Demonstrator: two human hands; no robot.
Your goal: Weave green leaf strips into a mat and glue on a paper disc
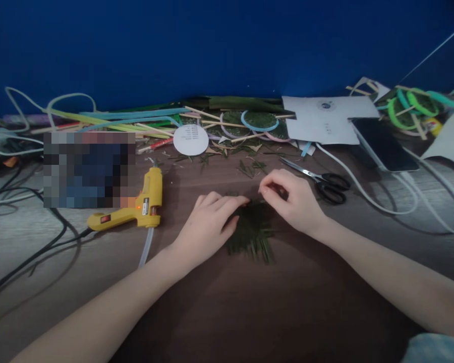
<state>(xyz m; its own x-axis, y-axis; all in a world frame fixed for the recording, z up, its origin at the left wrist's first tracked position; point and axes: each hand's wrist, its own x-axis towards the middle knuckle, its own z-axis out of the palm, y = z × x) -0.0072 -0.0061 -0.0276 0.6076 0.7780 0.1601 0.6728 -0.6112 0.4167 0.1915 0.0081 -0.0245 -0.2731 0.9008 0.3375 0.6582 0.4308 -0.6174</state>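
A small dark green mat of narrow leaf strips (251, 234) lies on the brown table, its loose ends fanned toward me. My left hand (214, 219) holds the mat at its upper left, index finger along the top edge and thumb lower down. To the upper right of the mat, my right hand (289, 199) is closed in a pinch, thumb against fingertips. Whatever is between those fingertips is too small and blurred to name. Part of the mat is hidden by my left fingers.
Left of my hands lies a yellow glue gun (150, 199) with its light on. Black-handled scissors (321, 181) lie beyond my right hand. A phone (386, 143) with white cables is at the right. Leaf scraps (251, 166), sticks and a round white label (191, 139) line the back.
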